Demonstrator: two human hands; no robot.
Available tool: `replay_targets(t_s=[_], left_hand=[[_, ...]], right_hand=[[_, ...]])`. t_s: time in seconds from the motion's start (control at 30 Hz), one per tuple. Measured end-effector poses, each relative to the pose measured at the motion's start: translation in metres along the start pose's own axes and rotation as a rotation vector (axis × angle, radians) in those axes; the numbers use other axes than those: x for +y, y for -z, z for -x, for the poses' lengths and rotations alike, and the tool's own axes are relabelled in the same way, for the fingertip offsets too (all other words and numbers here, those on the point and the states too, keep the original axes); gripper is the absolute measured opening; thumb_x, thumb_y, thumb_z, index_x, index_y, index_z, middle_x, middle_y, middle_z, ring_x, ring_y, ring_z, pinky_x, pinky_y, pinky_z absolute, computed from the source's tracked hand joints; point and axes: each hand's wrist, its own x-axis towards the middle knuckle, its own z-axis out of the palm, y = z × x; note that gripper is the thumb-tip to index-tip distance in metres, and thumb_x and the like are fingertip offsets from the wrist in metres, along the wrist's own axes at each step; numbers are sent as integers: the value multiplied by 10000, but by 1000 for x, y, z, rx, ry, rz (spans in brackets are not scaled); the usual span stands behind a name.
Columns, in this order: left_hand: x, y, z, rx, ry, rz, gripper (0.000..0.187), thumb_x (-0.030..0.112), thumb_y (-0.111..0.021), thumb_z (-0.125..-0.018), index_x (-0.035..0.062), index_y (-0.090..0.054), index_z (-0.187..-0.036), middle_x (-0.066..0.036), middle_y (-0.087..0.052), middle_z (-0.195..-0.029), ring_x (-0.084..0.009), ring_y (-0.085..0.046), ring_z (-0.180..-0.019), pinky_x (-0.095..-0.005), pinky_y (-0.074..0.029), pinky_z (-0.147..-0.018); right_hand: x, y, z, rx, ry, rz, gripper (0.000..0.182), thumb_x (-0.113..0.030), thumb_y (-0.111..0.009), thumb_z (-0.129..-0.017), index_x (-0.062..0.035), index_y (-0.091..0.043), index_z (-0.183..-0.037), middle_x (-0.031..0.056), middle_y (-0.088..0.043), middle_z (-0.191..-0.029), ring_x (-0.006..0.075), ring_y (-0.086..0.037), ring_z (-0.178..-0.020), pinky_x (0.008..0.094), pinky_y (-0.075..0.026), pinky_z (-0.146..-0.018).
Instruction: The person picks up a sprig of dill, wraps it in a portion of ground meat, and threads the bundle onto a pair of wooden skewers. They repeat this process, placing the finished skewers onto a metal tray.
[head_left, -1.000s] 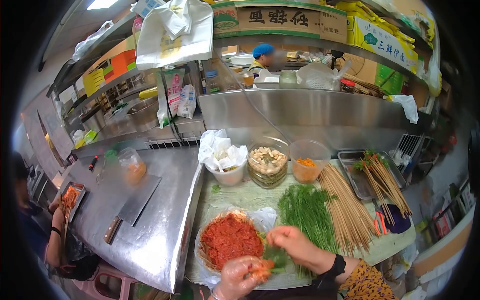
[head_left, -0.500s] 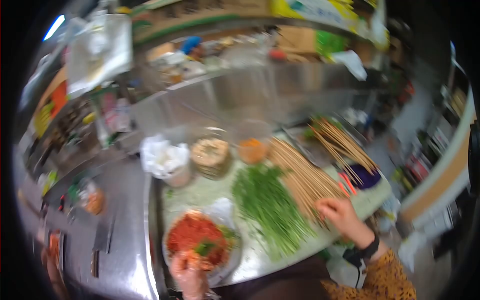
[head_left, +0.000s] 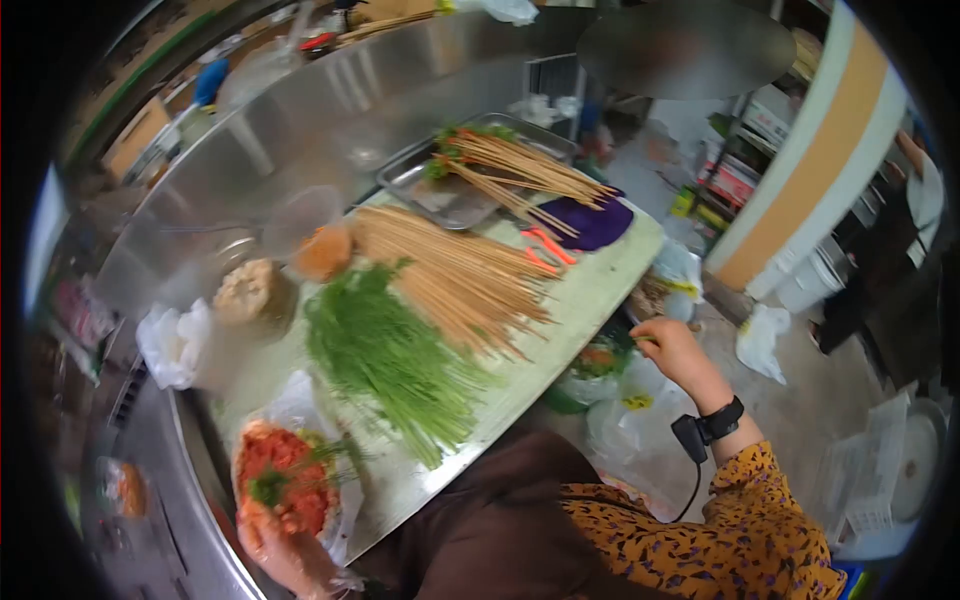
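My left hand point(head_left: 285, 550), seemingly in a clear plastic glove, is closed on a sprig of green herb point(head_left: 268, 487) at the near edge of a bowl of red paste point(head_left: 285, 470). My right hand point(head_left: 680, 360) is out past the table's right edge, above plastic bags. Its fingertips are pinched on a small yellow-green scrap too tiny to make out. Between the hands lies a pile of feathery green herbs point(head_left: 385, 350), with their stems toward me. Beyond it, many thin wooden skewers point(head_left: 450, 275) are spread out.
Orange-handled scissors point(head_left: 547, 250) lie near a purple cloth point(head_left: 590, 218). A metal tray point(head_left: 405, 180) carries skewers with greens. Jars point(head_left: 245, 290), an orange-filled tub point(head_left: 322, 252) and a white bag point(head_left: 175, 345) line the left side. A green bag point(head_left: 590, 375) hangs below the edge.
My view has swung right. My right hand has moved from beside the skewers to past the table edge, over the bags. My left hand stays at the bowl with the herb.
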Motion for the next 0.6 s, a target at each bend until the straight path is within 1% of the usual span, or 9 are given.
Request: replay_targets(t_s=[0.03, 0.1, 0.13, 0.17, 0.2, 0.27, 0.33, 0.47, 0.6], left_hand=[[1, -14, 5, 83, -19, -45, 161, 97, -561, -907, 33, -540, -1054, -38, -591, -888, -62, -528, -681, -161, -428, -527], [-3, -7, 2, 119, 67, -41, 165, 85, -582, -888, 60, -551, -1048, -28, -604, -893, -68, -536, -643, -191, -444, -524], [2, -12, 0, 17, 109, 22, 152, 85, -582, -887, 67, -562, -1037, -30, -613, -906, -66, -543, -653, -186, -447, -527], [10, -18, 1, -43, 159, 96, 208, 131, -600, -879, 21, -563, -1052, -58, -620, -976, -153, -592, -864, -288, -485, -731], [8, -10, -4, -130, 197, 210, 195, 124, -608, -873, 27, -574, -1039, -45, -622, -956, -129, -589, -809, -257, -481, -669], [11, -14, -6, -128, 294, 339, 199, 71, -604, -871, 9, -567, -1057, -53, -622, -923, -113, -586, -710, -213, -472, -572], [20, -26, -3, -120, 256, 278, 169, 36, -576, -879, -21, -570, -1038, -67, -622, -899, -117, -589, -696, -214, -478, -565], [26, -28, 2, -81, 210, 81, 164, 14, -564, -876, -44, -578, -1029, -74, -622, -882, -118, -590, -690, -229, -488, -572], [27, -19, 6, -173, 89, 17, 160, 8, -565, -867, -55, -594, -1010, -73, -628, -862, -128, -599, -699, -263, -514, -590]], right_hand=[[14, -15, -2, 59, 102, 103, 238, -86, -677, -734, -26, -655, -963, 161, -643, -922, 329, -610, -871, 382, -486, -776], [-15, -10, -3, 116, 26, 172, 257, -96, -689, -717, -40, -658, -966, 154, -642, -907, 319, -612, -888, 394, -484, -775], [-22, -10, -11, 169, 87, 109, 202, -84, -687, -712, -27, -664, -904, 152, -638, -849, 317, -615, -825, 387, -487, -723], [-45, 0, -21, 165, 121, -9, 129, -62, -677, -722, -5, -659, -835, 142, -623, -779, 288, -607, -719, 350, -476, -647], [-69, 6, -31, 136, 108, -261, 93, -30, -661, -732, 15, -649, -812, 102, -610, -746, 202, -587, -657, 291, -448, -597], [-133, 22, -45, 3, 101, -546, 88, -13, -657, -737, 15, -654, -821, 53, -592, -724, 116, -555, -646, 249, -429, -582], [-187, 24, -59, -127, 330, -670, 113, -11, -661, -744, 0, -665, -856, 28, -582, -743, 71, -525, -637, 232, -422, -577], [-293, 2, -69, -536, 754, -867, 303, -59, -707, -747, -16, -638, -1039, 28, -544, -865, 74, -518, -664, 232, -438, -583], [-354, -48, -71, -532, 1065, -695, 321, -101, -727, -733, -18, -601, -1016, 69, -499, -871, 140, -516, -637, 263, -448, -578]])
